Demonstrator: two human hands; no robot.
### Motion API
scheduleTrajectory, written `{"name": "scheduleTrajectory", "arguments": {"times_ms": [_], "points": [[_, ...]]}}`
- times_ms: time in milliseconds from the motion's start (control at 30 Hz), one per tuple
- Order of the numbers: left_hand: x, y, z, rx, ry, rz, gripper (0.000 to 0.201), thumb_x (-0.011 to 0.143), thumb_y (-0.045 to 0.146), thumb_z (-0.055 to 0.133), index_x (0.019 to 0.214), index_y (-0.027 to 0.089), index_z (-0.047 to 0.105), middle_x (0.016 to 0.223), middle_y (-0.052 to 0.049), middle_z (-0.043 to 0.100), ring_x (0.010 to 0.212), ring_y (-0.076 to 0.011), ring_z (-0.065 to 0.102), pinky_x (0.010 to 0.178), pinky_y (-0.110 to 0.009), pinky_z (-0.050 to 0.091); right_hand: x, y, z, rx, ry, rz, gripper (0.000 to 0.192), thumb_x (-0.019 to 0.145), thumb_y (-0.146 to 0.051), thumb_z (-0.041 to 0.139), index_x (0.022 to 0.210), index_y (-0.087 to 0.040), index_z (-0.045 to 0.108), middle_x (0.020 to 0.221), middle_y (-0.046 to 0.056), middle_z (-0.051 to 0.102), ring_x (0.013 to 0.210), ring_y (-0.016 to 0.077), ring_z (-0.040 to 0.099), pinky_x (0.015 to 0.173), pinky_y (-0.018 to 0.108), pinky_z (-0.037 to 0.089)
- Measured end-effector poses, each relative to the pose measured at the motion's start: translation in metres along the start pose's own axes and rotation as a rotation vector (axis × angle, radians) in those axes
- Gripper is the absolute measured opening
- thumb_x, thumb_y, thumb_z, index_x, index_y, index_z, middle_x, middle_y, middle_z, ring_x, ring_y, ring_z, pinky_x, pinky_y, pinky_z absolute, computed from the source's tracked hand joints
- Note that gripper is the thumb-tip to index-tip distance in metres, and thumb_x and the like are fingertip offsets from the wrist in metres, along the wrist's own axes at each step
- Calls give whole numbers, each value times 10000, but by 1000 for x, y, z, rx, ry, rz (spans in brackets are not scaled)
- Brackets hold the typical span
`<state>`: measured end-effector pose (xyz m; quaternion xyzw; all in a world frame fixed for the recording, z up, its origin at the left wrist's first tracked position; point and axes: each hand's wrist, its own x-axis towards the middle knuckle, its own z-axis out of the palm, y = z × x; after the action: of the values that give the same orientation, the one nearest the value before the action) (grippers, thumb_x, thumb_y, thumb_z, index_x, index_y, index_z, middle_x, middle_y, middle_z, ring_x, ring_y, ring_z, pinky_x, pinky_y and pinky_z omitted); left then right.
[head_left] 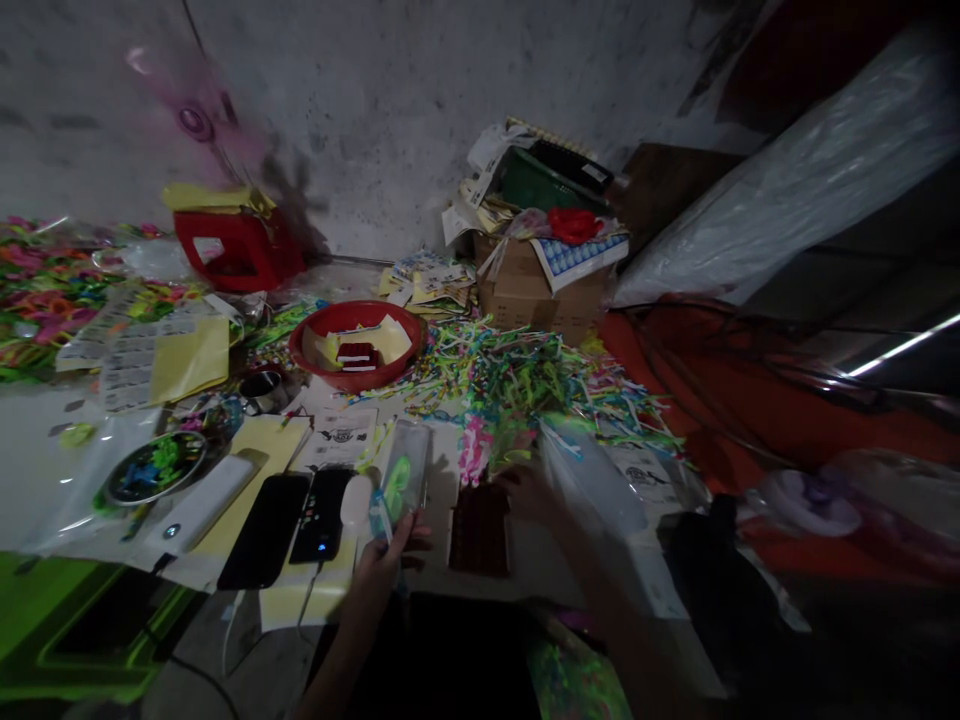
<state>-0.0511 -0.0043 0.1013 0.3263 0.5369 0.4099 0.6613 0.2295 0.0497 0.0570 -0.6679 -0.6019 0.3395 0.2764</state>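
My left hand point(394, 548) is closed around a small light-blue and white piece point(381, 515), too blurred to name more exactly. Just behind it lies a clear plastic bag point(411, 450) with a bright green piece point(400, 480) in or on it. My right hand point(529, 492) reaches over the right edge of a dark red, flat block point(478, 530) in front of me. Its fingers are dim and smeared, so whether they hold anything is hidden. Beyond that block sits a clump of pink pieces point(474, 450), next to a large heap of thin, colourful plastic pieces point(525, 370).
Left of me lie a black phone point(266, 530), a second phone with a cable point(319, 525) and a white power bank point(206, 500). A red basin point(356, 378) stands farther back, a cardboard box point(532, 295) behind the heap. A clear bag point(592, 480) lies right.
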Motion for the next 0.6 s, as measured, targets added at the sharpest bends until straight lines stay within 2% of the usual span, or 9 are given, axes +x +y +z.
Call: {"name": "scheduleTrajectory", "arguments": {"times_ms": [167,267,367,500,600], "points": [[-4,4,5,13,-2,-28,541,528,592,755,820,136,749,811,-106,751,718,-252,703,555,-282,549,14,-10,-8,-51,-24,-38,127,738,-264,584,664,-173,632,671,34,650,662,177,591,652,304,469],[-5,6,6,34,-40,-26,532,565,604,730,827,141,748,832,-117,748,738,-251,700,579,-282,545,21,-14,-4,-104,-7,-70,63,680,-234,637,660,-183,607,705,12,631,709,167,557,713,304,461],[-3,2,7,22,-50,0,565,587,636,710,849,137,748,811,-122,745,740,-245,695,551,-264,524,24,-20,3,-178,9,-71,110,648,-200,665,601,-190,565,710,9,609,760,174,538,768,313,443],[-2,-1,10,16,-48,19,612,584,669,699,870,131,748,798,-117,746,710,-224,691,528,-241,500,18,-29,4,-269,41,-18,65,701,-193,645,681,-187,584,825,47,627,819,199,557,781,328,429],[-4,3,14,37,-49,-1,645,512,708,707,791,128,755,761,-117,745,685,-235,684,527,-262,505,0,-38,4,-331,60,52,98,772,-264,611,743,-171,611,794,77,636,762,214,582,735,338,429]]}}
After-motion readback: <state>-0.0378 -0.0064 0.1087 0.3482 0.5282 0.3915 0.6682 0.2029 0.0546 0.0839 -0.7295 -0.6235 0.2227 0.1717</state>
